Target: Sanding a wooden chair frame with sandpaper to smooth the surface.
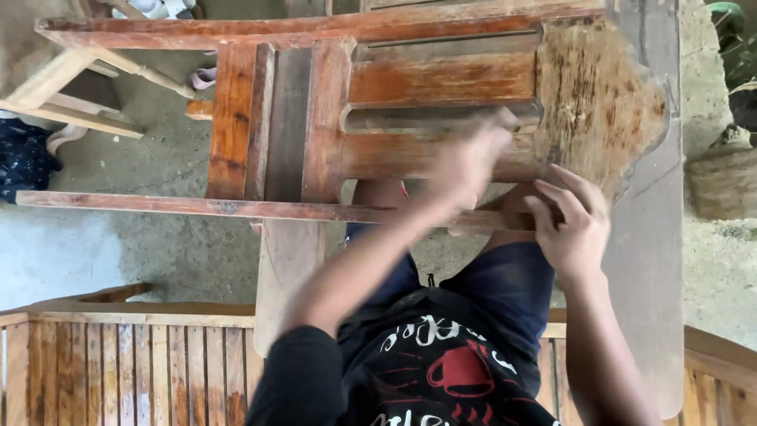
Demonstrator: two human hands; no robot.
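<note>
A reddish-brown varnished wooden chair frame (315, 118) lies on its side across my lap. Its right end is a worn, bare patch of pale wood (599, 102). My left hand (469, 162) is over the frame's middle slats, next to that patch; it is blurred by motion, so I cannot tell what it holds. My right hand (572, 221) is wrapped around the frame's near rail (236, 207), fingers curled over its top edge. My knees in dark blue shorts show under the frame.
A long grey-brown board (650, 260) runs beneath the frame on the right. A slatted wooden panel (118, 363) lies at bottom left. Pale unfinished wooden legs (71, 87) stand at top left on the concrete floor (158, 244). A green plant (733, 31) is at top right.
</note>
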